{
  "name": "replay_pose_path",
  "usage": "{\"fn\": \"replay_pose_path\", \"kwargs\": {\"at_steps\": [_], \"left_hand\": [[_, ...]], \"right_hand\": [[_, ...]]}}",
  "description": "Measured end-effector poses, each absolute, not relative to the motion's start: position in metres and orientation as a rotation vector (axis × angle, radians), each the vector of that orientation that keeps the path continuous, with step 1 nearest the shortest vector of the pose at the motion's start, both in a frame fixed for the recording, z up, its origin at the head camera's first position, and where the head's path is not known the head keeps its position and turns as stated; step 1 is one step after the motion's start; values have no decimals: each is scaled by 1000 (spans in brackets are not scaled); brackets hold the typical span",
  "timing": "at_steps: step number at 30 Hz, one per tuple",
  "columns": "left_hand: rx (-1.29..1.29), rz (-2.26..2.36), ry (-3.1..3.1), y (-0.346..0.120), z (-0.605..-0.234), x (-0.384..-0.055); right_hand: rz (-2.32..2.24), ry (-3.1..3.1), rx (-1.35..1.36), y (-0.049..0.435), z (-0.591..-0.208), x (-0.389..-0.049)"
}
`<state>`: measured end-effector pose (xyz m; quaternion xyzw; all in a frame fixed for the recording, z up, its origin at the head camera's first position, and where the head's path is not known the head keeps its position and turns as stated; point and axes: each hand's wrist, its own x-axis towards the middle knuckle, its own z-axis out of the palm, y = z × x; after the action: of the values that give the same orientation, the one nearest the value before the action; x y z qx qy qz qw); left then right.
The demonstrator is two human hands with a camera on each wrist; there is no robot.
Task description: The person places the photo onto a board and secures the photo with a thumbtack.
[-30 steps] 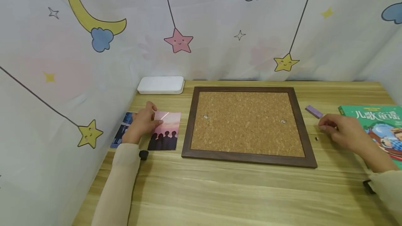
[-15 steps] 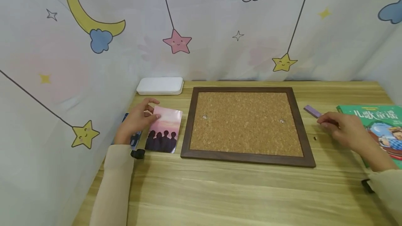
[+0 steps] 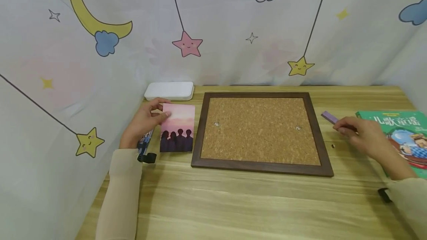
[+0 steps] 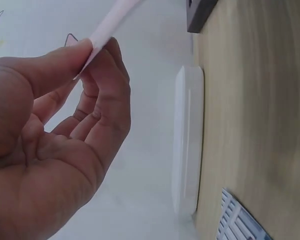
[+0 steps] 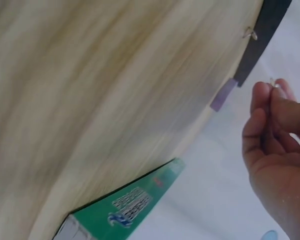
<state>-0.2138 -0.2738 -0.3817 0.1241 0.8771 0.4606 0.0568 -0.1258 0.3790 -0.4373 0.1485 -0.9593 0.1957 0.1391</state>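
Note:
My left hand (image 3: pixel 143 121) pinches a pink sunset photo (image 3: pixel 178 132) with dark silhouettes between thumb and fingers, near its upper left corner. In the left wrist view the photo (image 4: pixel 107 35) is seen edge-on, raised over the tabletop. Partly behind that hand lies a second, bluish photo (image 3: pixel 145 143). My right hand (image 3: pixel 367 136) pinches a tiny, pale pushpin (image 5: pixel 272 82), its tip just showing between the fingertips. Another small pin (image 3: pixel 332 146) lies on the table below the right hand. Between the hands, a framed corkboard (image 3: pixel 260 132) bears two small clear, shiny pins (image 3: pixel 298 128).
A purple eraser-like block (image 3: pixel 329 117) lies just right of the corkboard. The green children's book (image 3: pixel 397 121) is at the far right, under the right forearm. At the back left stands a white case (image 3: pixel 169 90). A patterned curtain (image 3: pixel 227 17) hangs behind the table.
The left hand has lifted the sunset photo off the table and moved it up and slightly away, uncovering part of the bluish photo. The right hand has stayed nearly still.

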Motion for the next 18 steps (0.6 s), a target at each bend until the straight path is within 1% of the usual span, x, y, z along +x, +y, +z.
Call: {"fn": "replay_pose_path", "kwargs": {"at_steps": [11,18], "left_hand": [[346,1470,2641,-252,-376,-220],[369,1473,2567,-224,-384,-229]], "right_hand": [[627,-2796,399,369,-430,-131],[679,-2824,357,358,-423,-136]]}}
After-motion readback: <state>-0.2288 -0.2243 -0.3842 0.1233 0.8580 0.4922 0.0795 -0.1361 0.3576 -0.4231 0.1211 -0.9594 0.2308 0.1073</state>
